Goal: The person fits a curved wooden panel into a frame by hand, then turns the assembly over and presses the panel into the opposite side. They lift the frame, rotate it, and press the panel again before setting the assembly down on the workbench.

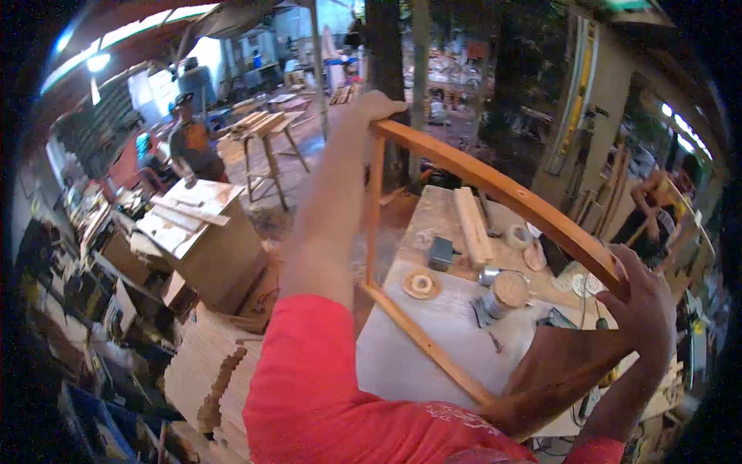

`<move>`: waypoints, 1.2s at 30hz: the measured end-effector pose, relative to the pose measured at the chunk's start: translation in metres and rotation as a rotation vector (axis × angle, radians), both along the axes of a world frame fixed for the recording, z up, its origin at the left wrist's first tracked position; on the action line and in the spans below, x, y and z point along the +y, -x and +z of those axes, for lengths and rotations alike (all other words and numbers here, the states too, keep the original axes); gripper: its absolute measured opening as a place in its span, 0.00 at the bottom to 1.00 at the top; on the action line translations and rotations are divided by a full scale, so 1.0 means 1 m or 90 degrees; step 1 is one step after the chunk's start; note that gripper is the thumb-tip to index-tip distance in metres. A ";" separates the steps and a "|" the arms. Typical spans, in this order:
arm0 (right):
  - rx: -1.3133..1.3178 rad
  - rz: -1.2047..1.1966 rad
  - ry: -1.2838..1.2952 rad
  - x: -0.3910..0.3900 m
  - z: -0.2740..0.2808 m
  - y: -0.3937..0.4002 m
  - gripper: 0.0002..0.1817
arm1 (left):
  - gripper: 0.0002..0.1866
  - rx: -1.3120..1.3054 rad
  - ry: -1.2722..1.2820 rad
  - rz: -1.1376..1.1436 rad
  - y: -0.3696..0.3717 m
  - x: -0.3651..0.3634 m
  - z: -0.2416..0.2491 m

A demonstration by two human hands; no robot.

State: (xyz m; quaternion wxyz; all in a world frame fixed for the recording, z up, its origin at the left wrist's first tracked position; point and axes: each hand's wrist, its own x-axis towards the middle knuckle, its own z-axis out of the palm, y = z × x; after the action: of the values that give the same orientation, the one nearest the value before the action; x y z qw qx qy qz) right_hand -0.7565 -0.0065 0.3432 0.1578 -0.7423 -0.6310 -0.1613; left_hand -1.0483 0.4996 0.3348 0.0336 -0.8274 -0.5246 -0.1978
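A wooden frame [498,183] of orange-brown bars is held up over the workbench. My left hand [380,107] is at its upper left corner, the thumb side over the bar's end. My right hand [638,290] grips the right end of the thick upper bar, fingers wrapped round it. The frame's lower bar [425,348] slants down towards my red shirt, in front of the bench. Through the frame show a round wooden disc [421,284], a dark small box [441,254], a round container [510,289] and a wooden plank [472,224] on the bench.
The workbench [386,371] stands before me. At left, a box-like table [224,255] holds boards, with a person [193,143] behind it. Another person [657,201] is at the far right. A wooden stand [267,147] stands farther back. Wood scraps crowd the lower left.
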 end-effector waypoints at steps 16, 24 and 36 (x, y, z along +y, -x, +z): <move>0.202 -0.119 0.083 0.006 0.003 0.011 0.36 | 0.15 -0.771 0.151 -0.138 0.007 -0.136 -0.180; 0.049 -0.003 0.037 -0.002 -0.026 -0.064 0.44 | 0.16 -0.795 0.102 -0.182 0.003 -0.115 -0.198; 0.092 -0.160 0.039 -0.005 -0.020 -0.039 0.45 | 0.15 -0.796 0.095 -0.185 0.001 -0.110 -0.206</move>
State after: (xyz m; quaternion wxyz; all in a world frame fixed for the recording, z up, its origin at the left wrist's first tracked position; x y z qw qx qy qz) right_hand -0.7177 -0.0117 0.3228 0.1587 -0.8295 -0.5246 -0.1069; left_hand -1.0494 0.3891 0.1289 -0.3629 -0.6189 -0.3401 -0.6080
